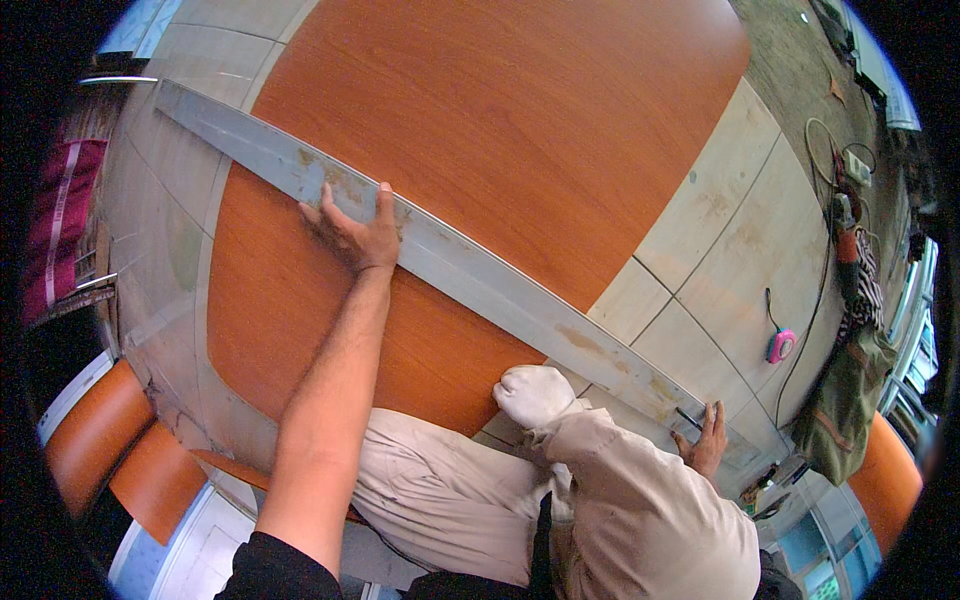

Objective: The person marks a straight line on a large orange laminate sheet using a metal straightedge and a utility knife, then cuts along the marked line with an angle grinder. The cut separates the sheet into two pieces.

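A long, flat grey metal straightedge [470,265] lies diagonally over a wood-grain orange-brown panel [500,130], running from far left to near right. Brown smears mark its face. My left hand [358,235] presses down on the straightedge left of centre, its thumb and fingers spread apart. At the near right end, my right hand [708,445] is closed around a thin dark stick [690,418] like a pen or pencil, beside the straightedge. Part of that hand is hidden by my bent knee in beige trousers [650,490]. A white-socked foot [535,397] rests against the straightedge's near edge.
Pale floor tiles [725,240] surround the panel. At right lie a pink tape measure [781,345], a red-and-black power tool [848,260] with cable, a white socket block [857,168] and a green bag [848,410]. More orange-brown pieces [160,480] sit at lower left, below a magenta cloth [65,220].
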Demonstrator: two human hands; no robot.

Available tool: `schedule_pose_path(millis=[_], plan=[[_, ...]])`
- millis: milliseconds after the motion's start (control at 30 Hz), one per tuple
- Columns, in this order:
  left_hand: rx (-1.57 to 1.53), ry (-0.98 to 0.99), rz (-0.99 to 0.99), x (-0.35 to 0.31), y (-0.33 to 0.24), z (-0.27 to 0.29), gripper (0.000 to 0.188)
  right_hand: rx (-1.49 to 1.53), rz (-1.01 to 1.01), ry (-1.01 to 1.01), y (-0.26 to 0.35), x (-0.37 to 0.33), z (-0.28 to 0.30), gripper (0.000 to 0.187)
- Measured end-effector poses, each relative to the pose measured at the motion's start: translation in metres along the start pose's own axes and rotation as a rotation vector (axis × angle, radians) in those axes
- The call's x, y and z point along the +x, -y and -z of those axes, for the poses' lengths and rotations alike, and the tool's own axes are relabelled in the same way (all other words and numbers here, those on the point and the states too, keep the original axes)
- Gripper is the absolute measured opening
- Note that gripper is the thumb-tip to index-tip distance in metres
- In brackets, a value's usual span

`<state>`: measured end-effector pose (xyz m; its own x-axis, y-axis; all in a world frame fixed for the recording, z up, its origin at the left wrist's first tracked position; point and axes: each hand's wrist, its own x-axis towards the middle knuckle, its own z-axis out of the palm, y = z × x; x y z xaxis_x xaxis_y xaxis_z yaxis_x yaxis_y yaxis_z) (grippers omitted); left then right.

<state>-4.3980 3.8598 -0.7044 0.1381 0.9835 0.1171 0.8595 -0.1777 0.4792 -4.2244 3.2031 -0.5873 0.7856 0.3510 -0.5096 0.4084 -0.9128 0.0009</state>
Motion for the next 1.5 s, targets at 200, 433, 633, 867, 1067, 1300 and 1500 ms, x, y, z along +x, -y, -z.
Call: schedule_pose_path(millis=[200,433,633,867,1067,1300,1500], plan=[[0.088,-0.032,-0.024,-0.001,-0.002,0.0,0.107,-0.004,-0.013,0.022,-0.005,0.001,0.0,0.101],[-0.03,-0.039,0.007,-0.003,-0.011,0.001,0.11,0.204,-0.028,0.082,-0.009,0.008,-0.001,0.097],[-0.078,-0.04,0.054,-0.005,-0.017,0.003,0.109,-0.09,0.033,0.267,-0.035,0.012,0.004,0.092],[-0.036,-0.069,-0.034,-0.006,-0.009,-0.002,0.102,0.001,-0.01,0.122,-0.032,0.009,-0.006,0.096],[0.083,-0.064,-0.061,-0.006,0.0,-0.007,0.077,0.075,-0.01,0.013,-0.007,0.002,0.002,0.1],[0.042,-0.058,-0.037,-0.004,-0.003,-0.01,0.07,0.013,-0.037,0.045,-0.002,0.0,0.008,0.101],[0.127,-0.032,-0.046,-0.003,-0.007,-0.007,0.07,0.046,-0.006,0.034,-0.001,0.002,0.007,0.098]])
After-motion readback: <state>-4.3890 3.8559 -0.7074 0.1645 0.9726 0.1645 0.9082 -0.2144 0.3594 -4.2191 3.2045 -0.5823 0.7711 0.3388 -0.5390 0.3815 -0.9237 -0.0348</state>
